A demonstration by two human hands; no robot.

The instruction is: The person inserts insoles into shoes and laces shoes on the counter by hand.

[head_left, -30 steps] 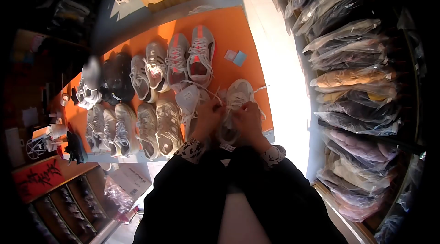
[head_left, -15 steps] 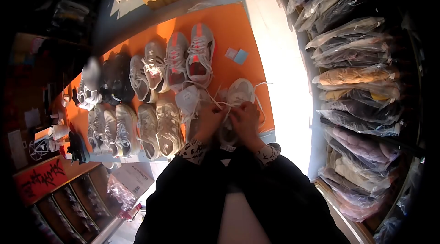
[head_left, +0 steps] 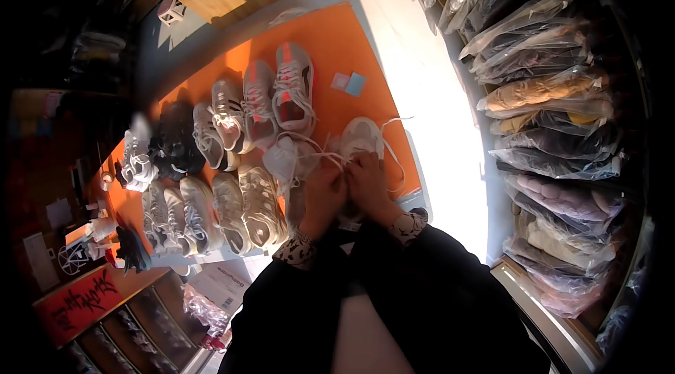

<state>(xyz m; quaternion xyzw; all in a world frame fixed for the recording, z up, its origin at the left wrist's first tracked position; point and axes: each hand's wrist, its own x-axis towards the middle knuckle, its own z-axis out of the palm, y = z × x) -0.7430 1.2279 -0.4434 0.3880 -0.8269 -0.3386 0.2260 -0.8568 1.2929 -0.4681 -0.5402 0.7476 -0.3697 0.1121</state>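
Observation:
Both hands are over a pale sneaker [head_left: 362, 136] near the front edge of the orange table. My left hand [head_left: 325, 195] is closed on a white shoelace [head_left: 336, 156]. Close beside it, my right hand [head_left: 368, 183] pinches the lace at the shoe's top; the fingertips are partly hidden. A loose lace end [head_left: 398, 119] trails out to the right over the table edge. The sneaker's heel part lies in shadow under my hands. Its neighbour, another white shoe [head_left: 283, 157], stands just left of my left hand, its laces loose.
Several pairs of shoes stand in two rows on the orange table [head_left: 330, 29], including grey sneakers with red stripes [head_left: 293, 82] and black shoes [head_left: 177, 138]. Two small cards [head_left: 349, 83] lie behind. Plastic-wrapped clothes [head_left: 548, 93] hang at right. A cardboard box [head_left: 218, 286] stands at lower left.
My hands have drawn closer together and slightly down toward me, still on the lace. The whole view has turned and shifted a little with my head.

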